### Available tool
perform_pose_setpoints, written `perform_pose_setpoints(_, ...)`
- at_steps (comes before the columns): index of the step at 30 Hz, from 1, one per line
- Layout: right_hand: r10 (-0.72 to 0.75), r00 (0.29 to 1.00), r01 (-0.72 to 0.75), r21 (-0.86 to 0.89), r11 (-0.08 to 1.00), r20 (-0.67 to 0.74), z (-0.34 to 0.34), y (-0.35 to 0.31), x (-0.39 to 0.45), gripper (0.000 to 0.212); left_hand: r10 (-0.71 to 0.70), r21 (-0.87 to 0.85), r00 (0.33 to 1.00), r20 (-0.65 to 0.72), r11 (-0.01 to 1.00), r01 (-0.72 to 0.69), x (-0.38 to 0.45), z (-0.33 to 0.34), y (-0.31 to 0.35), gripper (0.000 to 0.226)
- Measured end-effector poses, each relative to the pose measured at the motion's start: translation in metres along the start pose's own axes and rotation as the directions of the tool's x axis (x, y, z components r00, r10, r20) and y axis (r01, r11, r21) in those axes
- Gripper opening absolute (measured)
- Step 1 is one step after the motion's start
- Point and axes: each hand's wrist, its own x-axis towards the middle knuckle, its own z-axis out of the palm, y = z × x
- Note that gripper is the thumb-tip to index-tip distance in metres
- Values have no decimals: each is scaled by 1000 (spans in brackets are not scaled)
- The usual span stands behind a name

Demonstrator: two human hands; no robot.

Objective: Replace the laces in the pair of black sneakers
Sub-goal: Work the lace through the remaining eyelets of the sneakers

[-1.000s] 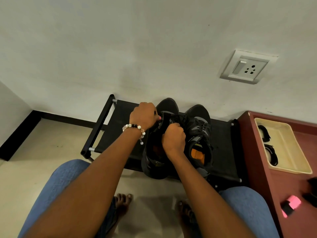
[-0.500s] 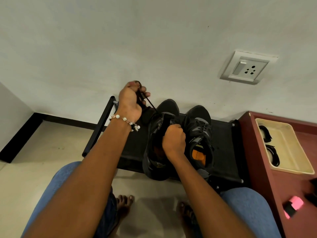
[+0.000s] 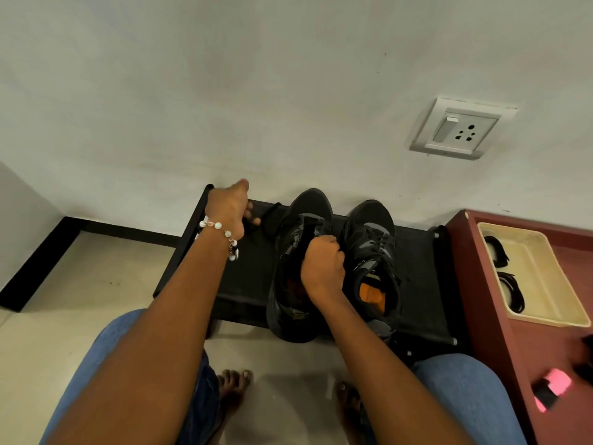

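Since half a second ago the left hand (image 3: 228, 207) has been lowered from up against the wall to just above the rack (image 3: 247, 277), left of the shoes, and the taut lace seen between it and the shoe is gone. Its fingers are loosely spread and nothing is plainly held; a dark lace (image 3: 272, 216) lies on the rack just right of the fingers, and whether it is touched cannot be told. The right hand (image 3: 322, 268) is curled tightly round the tongue of the left sneaker (image 3: 288, 303). The right sneaker (image 3: 373, 248), laced, stands just beside it on the rack. A beaded bracelet (image 3: 221, 232) is worn on the left wrist. On the red cabinet (image 3: 487, 316) at right, a cream tray (image 3: 539, 274) holds coiled black laces (image 3: 510, 292).
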Motion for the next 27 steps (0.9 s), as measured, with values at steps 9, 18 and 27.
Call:
perform_pose_setpoints(9,8,1000,-8,21,1000,8,-1,-1,2,45,379,972,916,133,130,-196,-8,13,-29,43)
perform_pose_setpoints(18,-4,1000,4,18,1000,-8,-2,-1,1,43,463,813,794,394,227,-536,1,32,-37,13)
perform_pose_setpoints(27,-8,1000,8,44,999,13,-7,0,0,43,324,369,897,300,828,-423,-5,17,4,15)
